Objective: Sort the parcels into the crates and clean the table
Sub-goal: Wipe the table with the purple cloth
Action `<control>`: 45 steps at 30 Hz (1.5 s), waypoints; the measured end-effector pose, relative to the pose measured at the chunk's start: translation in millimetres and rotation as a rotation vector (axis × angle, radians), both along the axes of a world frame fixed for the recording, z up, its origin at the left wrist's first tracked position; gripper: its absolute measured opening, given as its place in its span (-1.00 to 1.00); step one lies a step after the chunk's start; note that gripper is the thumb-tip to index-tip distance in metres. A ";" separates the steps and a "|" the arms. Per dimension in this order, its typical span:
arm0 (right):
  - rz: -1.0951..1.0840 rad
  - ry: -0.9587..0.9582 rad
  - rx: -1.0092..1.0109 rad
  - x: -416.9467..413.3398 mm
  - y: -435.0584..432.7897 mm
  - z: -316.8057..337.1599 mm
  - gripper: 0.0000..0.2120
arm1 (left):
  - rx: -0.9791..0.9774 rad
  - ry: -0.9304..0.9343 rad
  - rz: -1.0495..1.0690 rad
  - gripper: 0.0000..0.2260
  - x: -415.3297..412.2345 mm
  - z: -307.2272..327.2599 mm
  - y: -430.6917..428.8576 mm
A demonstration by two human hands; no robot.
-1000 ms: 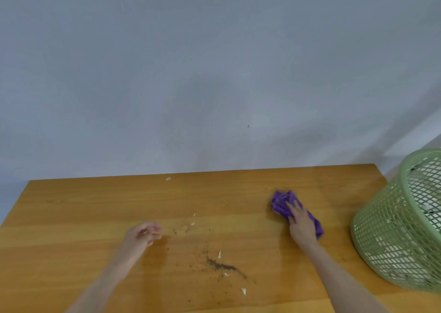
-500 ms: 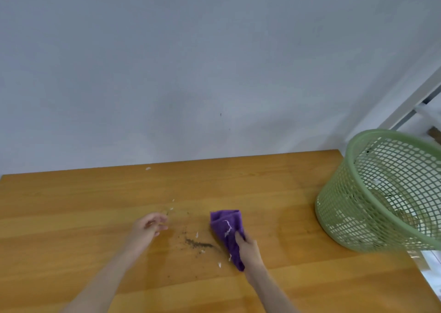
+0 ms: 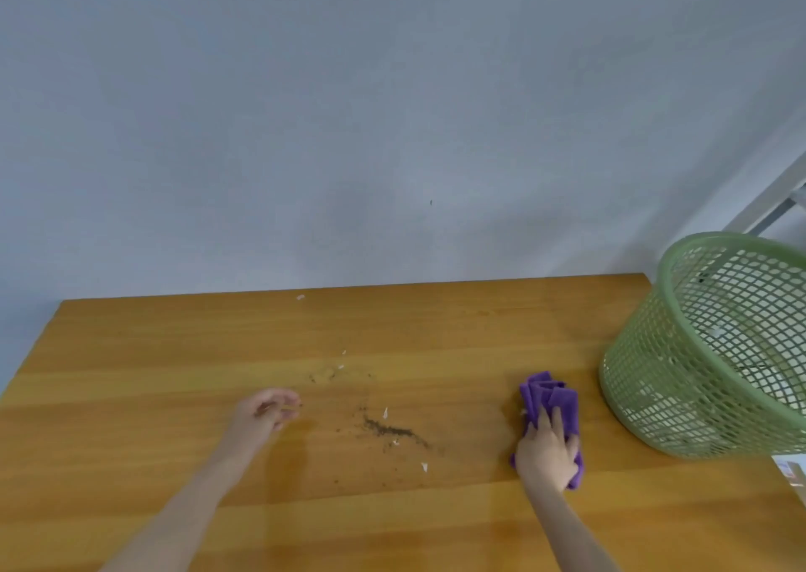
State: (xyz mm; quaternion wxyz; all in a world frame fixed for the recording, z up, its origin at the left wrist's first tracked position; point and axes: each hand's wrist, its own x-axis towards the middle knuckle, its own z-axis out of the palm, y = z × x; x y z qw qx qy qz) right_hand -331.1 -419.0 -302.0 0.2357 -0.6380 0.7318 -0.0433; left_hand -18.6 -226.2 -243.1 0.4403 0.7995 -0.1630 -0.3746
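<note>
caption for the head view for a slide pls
Right hand presses a purple cloth on the wooden table near a green basket; dirt lies mid-table.

A plain grey-blue wall (image 3: 392, 113) rises behind the wooden table (image 3: 174, 344), evenly lit, softly shadowed.

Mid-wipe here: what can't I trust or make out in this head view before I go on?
All in the head view:
- Green basket: right side cut off by the frame edge; contents are only pale shapes behind the mesh.
- Purple cloth: its middle lies under the right hand.
- Left hand: whether its curled fingers pinch anything is too small to tell.
- Crates, parcels: outside the view.
</note>
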 end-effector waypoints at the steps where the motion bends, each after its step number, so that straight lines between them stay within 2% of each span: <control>1: 0.029 -0.003 0.010 18.4 13.2 3.4 -0.58 | 0.003 0.002 0.005 -0.74 4.7 -0.5 2.9; 5: 0.219 0.027 0.050 75.4 65.1 7.0 -0.55 | 0.018 -0.010 0.009 -0.74 19.5 -2.1 5.6; 9: 0.233 -0.102 0.138 106.2 94.9 5.6 -0.59 | 0.018 -0.004 -0.016 -0.73 33.7 -2.8 7.8; 11: 0.094 -0.353 0.232 109.7 89.7 10.8 -0.71 | 0.016 0.018 -0.023 -0.72 39.4 -3.6 8.0; 14: -0.329 -0.851 0.351 95.5 54.3 27.5 -0.81 | 0.019 0.050 -0.040 -0.73 47.1 -5.0 8.1; 16: -0.460 -0.963 0.280 80.1 20.5 34.4 -0.79 | 0.006 0.059 -0.033 -0.73 56.6 -4.9 9.2; 18: -0.481 -0.912 0.152 66.5 -7.8 45.8 -0.76 | 0.002 0.057 -0.020 -0.74 65.1 -3.7 9.8; 21: -0.389 -0.633 -0.040 60.2 -40.6 48.3 -0.71 | -0.005 0.041 -0.003 -0.76 83.0 -5.1 12.2; 24: -0.162 -0.355 0.047 77.4 -55.1 31.4 -0.62 | 0.016 -0.004 -0.017 -0.75 102.4 -9.5 13.5; 28: 0.327 -0.094 0.129 160.0 -59.1 0.9 -0.58 | 0.067 -0.052 -0.083 -0.73 129.5 -13.6 4.6; 30: 0.500 -0.093 0.122 211.6 -57.3 -3.1 -0.56 | 0.087 -0.074 -0.155 -0.71 137.0 -16.3 -5.4; 34: 0.653 -0.043 0.191 299.1 -46.4 -3.2 -0.47 | 0.067 -0.106 -0.239 -0.65 144.8 -27.6 -23.2; 40: 0.532 0.002 0.126 357.6 -12.0 -14.1 -0.39 | 0.043 -0.137 -0.193 -0.64 146.2 -53.6 -56.2; 45: 0.572 -0.067 0.041 390.5 14.0 -18.0 -0.35 | -0.076 -0.329 -0.210 -0.70 139.9 -58.9 -93.2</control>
